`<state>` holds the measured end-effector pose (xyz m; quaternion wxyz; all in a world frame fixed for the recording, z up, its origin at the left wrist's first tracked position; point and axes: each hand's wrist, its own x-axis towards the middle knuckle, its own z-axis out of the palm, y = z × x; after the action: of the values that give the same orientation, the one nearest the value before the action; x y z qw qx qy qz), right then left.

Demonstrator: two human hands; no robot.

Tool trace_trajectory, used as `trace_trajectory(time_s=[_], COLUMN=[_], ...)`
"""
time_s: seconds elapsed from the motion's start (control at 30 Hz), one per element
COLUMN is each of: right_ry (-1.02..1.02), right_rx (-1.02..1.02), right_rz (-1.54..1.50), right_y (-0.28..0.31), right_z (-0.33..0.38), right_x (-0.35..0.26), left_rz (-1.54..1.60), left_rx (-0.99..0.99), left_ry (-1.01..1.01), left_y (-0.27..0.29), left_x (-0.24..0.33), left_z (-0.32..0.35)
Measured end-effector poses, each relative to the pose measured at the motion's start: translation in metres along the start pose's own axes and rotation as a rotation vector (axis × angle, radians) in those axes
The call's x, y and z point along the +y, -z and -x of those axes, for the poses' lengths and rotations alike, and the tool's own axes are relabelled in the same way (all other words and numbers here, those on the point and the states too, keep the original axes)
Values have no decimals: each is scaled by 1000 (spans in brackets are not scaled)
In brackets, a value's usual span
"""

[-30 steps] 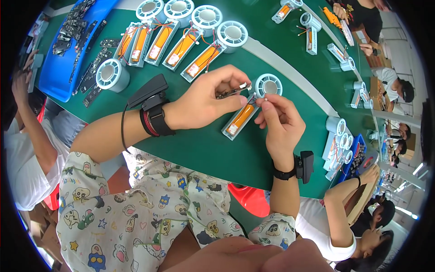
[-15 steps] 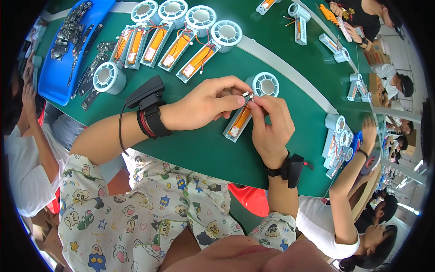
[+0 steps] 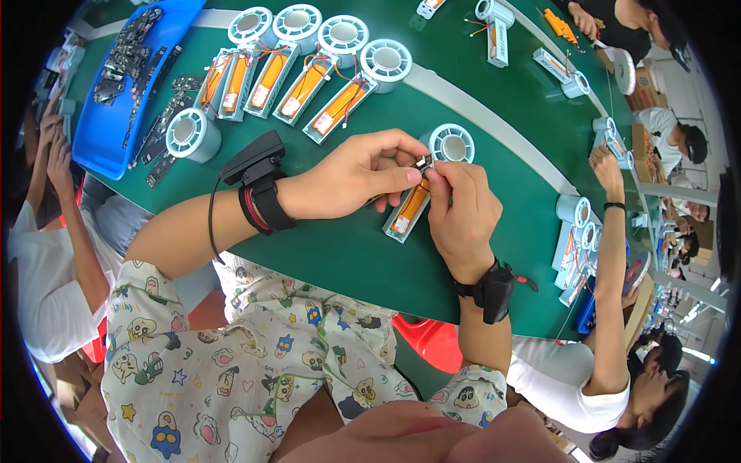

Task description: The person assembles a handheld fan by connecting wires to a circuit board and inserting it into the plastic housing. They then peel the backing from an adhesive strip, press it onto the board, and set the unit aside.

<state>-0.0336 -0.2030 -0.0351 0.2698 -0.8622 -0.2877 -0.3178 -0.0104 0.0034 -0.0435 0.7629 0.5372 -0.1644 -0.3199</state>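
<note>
My left hand (image 3: 356, 176) pinches a small dark circuit board (image 3: 422, 163) with a pale connector, mostly covered by the fingers. Closed at that board's end, my right hand (image 3: 465, 216) has thumb and forefinger on what looks like a wire plug; the plug is too small to make out surely. Right under both hands lies a light-grey unit: a narrow tray with an orange battery pack (image 3: 411, 207) and a round slotted head (image 3: 451, 144) at its far end. Thin wires run from the tray up towards my fingers.
At the far left, a blue bin (image 3: 99, 147) holds dark circuit boards, with more boards (image 3: 164, 131) beside it. Several similar battery units (image 3: 312, 91) line up beyond my left hand, near a loose round head (image 3: 193, 135). More units (image 3: 573, 245) lie right. A co-worker's hand (image 3: 607, 163) reaches across there.
The small board has tilted slightly between my fingers; my hands otherwise stay nearly in place. At the right, a co-worker's arm has stretched farther forward to units at the far side.
</note>
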Motion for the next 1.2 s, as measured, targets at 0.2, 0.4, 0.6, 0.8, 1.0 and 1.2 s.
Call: trace_trajectory(time_s=[0.2,0.4,0.6,0.8,1.0,1.2], right_ry=[-15,-95,-314,-382,-196,-113], right_rx=[-19,-39,-34,-30,-22,-8], right_rz=[84,53,-275,-331,-192,-132], right_y=[4,3,2,5,3,4], right_z=[1,3,9,8,4,8], right_x=[-3,-11,-13,-12,-6,-7], left_rz=[-2,-45,-79,-127,-167,-188], left_rx=[1,4,1,36,51,51], left_ry=[-25,-12,-26,24,40,-1], left_y=[0,-1,0,-5,-1,-4], left_x=[-5,-5,-4,1,2,-2], left_z=[1,2,3,3,2,2])
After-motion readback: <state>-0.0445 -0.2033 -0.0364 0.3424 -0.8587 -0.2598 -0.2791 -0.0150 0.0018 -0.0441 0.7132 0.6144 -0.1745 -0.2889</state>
